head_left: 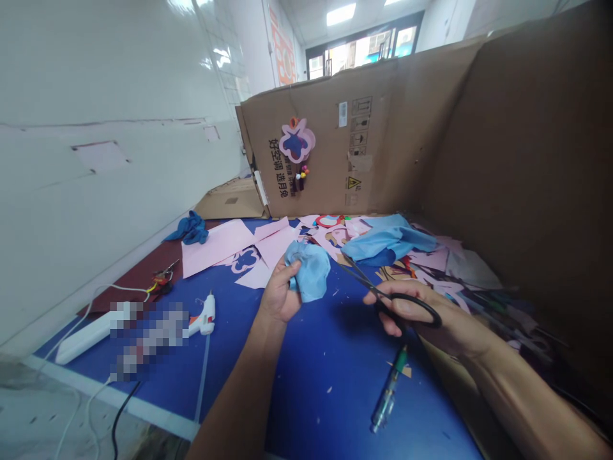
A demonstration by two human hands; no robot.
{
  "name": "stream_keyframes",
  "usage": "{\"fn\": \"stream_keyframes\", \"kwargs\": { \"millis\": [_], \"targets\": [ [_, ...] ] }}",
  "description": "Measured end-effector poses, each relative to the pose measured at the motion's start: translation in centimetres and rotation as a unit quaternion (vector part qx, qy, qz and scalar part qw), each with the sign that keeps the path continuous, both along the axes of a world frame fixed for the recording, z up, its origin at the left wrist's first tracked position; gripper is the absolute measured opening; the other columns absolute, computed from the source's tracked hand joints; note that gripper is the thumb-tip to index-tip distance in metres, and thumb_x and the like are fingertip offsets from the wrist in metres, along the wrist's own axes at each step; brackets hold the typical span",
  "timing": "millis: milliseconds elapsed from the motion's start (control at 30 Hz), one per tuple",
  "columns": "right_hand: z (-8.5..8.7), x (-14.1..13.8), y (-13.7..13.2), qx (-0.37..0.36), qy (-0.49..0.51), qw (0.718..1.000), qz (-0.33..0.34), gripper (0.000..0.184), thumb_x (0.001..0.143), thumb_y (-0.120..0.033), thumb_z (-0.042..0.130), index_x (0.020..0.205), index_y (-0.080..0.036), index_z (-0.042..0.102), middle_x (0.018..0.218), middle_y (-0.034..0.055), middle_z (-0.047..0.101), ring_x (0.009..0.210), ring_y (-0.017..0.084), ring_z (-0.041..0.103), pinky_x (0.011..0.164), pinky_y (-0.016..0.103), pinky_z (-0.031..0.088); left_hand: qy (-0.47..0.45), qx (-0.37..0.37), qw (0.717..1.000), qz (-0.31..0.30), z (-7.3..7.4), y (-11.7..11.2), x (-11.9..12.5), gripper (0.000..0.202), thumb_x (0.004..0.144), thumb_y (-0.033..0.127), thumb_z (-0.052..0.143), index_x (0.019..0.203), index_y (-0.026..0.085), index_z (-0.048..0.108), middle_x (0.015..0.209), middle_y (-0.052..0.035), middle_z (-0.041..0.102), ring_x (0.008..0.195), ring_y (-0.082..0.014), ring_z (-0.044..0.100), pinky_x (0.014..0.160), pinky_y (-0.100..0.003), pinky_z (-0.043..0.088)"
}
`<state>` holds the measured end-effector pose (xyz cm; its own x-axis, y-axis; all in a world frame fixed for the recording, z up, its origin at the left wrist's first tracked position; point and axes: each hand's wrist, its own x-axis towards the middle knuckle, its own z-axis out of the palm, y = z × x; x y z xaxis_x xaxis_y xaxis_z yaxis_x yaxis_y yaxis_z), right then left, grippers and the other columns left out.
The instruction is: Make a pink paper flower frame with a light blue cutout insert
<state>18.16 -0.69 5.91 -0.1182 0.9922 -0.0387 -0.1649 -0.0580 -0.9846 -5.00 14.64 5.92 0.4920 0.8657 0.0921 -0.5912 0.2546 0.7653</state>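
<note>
My left hand is closed on a crumpled piece of light blue cloth, held just above the blue table surface. My right hand grips black-handled scissors, fingers through the loops, the blades pointing up and left toward the cloth and slightly apart. A larger heap of light blue cloth lies behind the scissors. A green pen rests on the table below my right hand.
Pink paper sheets and cut scraps cover the far table. A white glue gun and power strip lie at left. A dark blue rag sits by the wall. Cardboard walls stand behind and right, with a pink flower ornament.
</note>
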Motion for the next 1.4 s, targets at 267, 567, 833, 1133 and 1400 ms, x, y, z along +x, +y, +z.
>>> {"fn": "stream_keyframes", "kwargs": {
  "millis": [267,567,833,1133,1400],
  "targets": [
    [-0.1,-0.8,0.2,-0.002,-0.005,1.0,0.019,0.051,0.082,-0.061,0.089,0.112,-0.02,0.083,0.074,0.0051,0.074,0.063,0.017,0.061,0.062,0.03,0.044,-0.007,0.004,1.0,-0.016,0.1,-0.4,0.3,0.04,0.067,0.025,0.094,0.101,0.021,0.074,0.097,-0.0056,0.081,0.111,-0.0308,0.077,0.102,-0.046,0.061],
    [-1.0,-0.6,0.5,0.021,-0.019,0.999,0.024,0.05,0.089,-0.057,0.086,0.116,-0.016,0.078,0.076,0.0052,0.074,0.066,0.015,0.062,0.065,0.027,0.045,-0.029,0.0,0.999,-0.039,-0.3,-0.6,0.7,0.037,0.07,0.023,0.094,0.102,0.019,0.076,0.099,-0.0071,0.083,0.105,-0.0297,0.079,0.105,-0.047,0.06],
    [-1.2,-1.1,0.9,0.032,-0.018,0.999,0.016,0.053,0.087,-0.059,0.087,0.115,-0.015,0.077,0.074,0.0048,0.074,0.064,0.014,0.061,0.064,0.028,0.043,-0.021,0.0,0.999,-0.037,-0.2,-1.1,1.1,0.037,0.071,0.022,0.093,0.104,0.018,0.075,0.101,-0.0089,0.082,0.108,-0.031,0.078,0.104,-0.047,0.06],
    [-1.2,-1.4,0.9,0.038,0.005,0.999,0.015,0.056,0.087,-0.06,0.087,0.118,-0.014,0.078,0.074,0.0045,0.074,0.063,0.014,0.06,0.064,0.027,0.042,-0.012,0.006,0.999,-0.033,-0.1,-1.2,1.3,0.037,0.07,0.024,0.093,0.101,0.018,0.075,0.103,-0.009,0.082,0.11,-0.0306,0.078,0.101,-0.043,0.062],
    [-1.3,-1.6,1.1,0.03,0.019,0.999,0.005,0.055,0.085,-0.06,0.089,0.115,-0.015,0.079,0.073,0.0038,0.073,0.062,0.014,0.06,0.062,0.027,0.042,-0.002,0.018,0.999,-0.037,0.2,-1.4,1.5,0.038,0.068,0.026,0.096,0.099,0.018,0.076,0.1,-0.0078,0.082,0.104,-0.0289,0.079,0.098,-0.041,0.063]
  ]
}}
